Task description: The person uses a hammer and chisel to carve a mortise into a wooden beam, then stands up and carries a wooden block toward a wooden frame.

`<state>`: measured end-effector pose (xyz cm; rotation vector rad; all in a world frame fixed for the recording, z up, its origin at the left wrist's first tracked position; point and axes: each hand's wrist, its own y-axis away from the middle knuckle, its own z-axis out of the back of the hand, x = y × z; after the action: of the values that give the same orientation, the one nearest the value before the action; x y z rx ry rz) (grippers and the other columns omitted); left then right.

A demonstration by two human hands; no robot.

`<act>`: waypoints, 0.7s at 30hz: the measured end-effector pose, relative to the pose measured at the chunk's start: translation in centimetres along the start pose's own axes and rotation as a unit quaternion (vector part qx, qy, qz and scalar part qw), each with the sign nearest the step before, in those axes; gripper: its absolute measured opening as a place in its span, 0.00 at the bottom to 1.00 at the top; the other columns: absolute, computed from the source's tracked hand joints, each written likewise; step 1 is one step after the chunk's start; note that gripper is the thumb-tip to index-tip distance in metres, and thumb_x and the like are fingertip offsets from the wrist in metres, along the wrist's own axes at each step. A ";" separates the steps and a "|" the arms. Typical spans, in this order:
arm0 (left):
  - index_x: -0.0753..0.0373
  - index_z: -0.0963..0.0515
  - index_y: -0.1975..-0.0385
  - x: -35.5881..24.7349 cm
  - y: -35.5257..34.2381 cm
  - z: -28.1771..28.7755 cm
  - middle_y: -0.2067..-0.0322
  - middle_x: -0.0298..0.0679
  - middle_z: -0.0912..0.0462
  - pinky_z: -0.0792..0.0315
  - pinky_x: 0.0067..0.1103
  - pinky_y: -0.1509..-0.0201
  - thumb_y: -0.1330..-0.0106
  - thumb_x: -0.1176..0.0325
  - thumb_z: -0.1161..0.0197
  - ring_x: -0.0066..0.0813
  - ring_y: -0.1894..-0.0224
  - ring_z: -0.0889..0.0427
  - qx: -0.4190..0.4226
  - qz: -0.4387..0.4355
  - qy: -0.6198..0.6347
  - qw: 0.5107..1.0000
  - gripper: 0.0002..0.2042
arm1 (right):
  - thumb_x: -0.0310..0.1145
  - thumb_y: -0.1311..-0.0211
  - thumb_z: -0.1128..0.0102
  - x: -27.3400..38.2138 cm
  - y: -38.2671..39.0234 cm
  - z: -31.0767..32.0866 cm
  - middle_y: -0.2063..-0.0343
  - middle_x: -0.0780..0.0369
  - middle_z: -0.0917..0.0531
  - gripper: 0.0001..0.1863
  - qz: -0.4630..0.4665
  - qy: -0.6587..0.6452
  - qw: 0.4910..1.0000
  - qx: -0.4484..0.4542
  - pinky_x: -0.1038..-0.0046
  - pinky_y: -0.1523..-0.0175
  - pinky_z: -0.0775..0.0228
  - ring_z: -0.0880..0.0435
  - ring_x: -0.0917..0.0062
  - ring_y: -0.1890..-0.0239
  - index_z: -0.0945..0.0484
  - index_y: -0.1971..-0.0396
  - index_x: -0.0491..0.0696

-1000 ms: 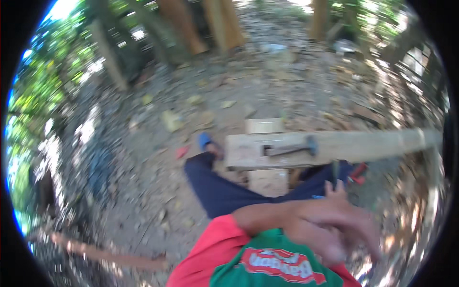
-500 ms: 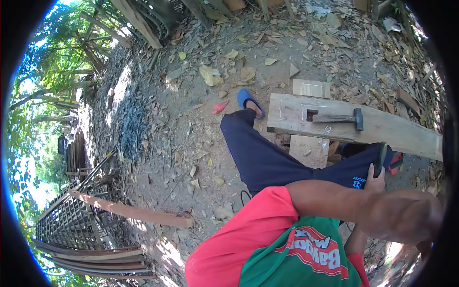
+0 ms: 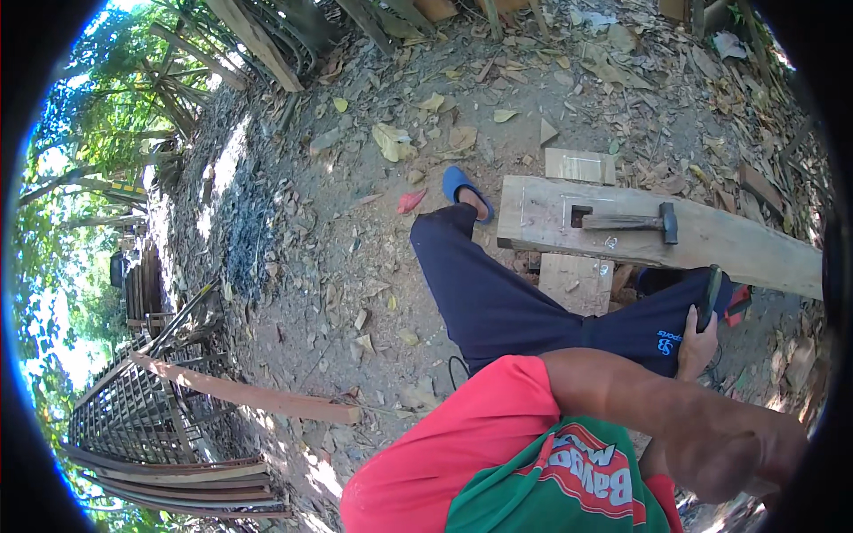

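From the red sleeve, my left arm (image 3: 613, 391) reaches across to the right. The blurred brown shape at its end seems to be my left hand (image 3: 715, 462), very close up, its fingers indistinct. Beneath that arm, my right hand (image 3: 697, 346) rests by my right knee, fingers closed on a dark oblong thing (image 3: 712, 298) with a greenish edge; I cannot make out its kind. Ahead of the knees lies a thick wooden plank (image 3: 746, 240) with pale marks and a square-cut hole (image 3: 579, 215). A wooden-handled hammer (image 3: 626, 222) rests on it, untouched.
Short boards (image 3: 576, 280) lie under the plank. A red and black thing (image 3: 737, 306) sits beyond my right knee. Leaves and wood scraps litter the ground. A long reddish beam (image 3: 267, 397), stacked boards (image 3: 187, 484) and a slatted wooden frame (image 3: 124, 400) stand at left.
The blurred end of my left arm has shifted down and slightly left. My right hand keeps hold of the dark oblong thing. Plank and hammer stay put.
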<state>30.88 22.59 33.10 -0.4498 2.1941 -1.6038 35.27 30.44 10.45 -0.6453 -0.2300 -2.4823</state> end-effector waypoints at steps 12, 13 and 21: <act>0.65 0.26 0.71 -0.8 0.4 -0.4 0.76 0.36 0.23 0.29 0.22 0.73 0.32 0.63 0.46 0.25 0.74 0.22 -0.030 -0.020 -0.126 0.991 0.12 | 0.49 0.34 0.42 0.6 0.6 0.0 0.66 0.50 0.16 0.22 0.023 -0.026 0.999 -0.017 0.60 0.58 0.28 0.17 0.54 0.62 0.23 0.56 0.43; 0.65 0.27 0.71 -0.9 0.5 -0.3 0.76 0.35 0.23 0.29 0.21 0.73 0.32 0.63 0.46 0.25 0.74 0.22 -0.031 -0.022 -0.129 0.991 0.11 | 0.49 0.34 0.42 0.5 0.8 0.1 0.67 0.50 0.16 0.22 0.022 -0.032 0.999 -0.020 0.60 0.58 0.28 0.17 0.54 0.63 0.23 0.56 0.43; 0.64 0.28 0.74 -0.8 0.4 -0.3 0.76 0.34 0.23 0.29 0.19 0.74 0.32 0.65 0.47 0.23 0.74 0.22 -0.063 -0.021 -0.170 0.983 0.11 | 0.48 0.34 0.42 1.9 1.0 0.6 0.66 0.50 0.16 0.20 0.015 -0.025 1.000 -0.003 0.61 0.58 0.29 0.17 0.54 0.63 0.22 0.56 0.44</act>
<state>31.40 23.37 32.92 -0.7524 2.0399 -1.2983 34.69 28.89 11.88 -0.7100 -0.2299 -2.4419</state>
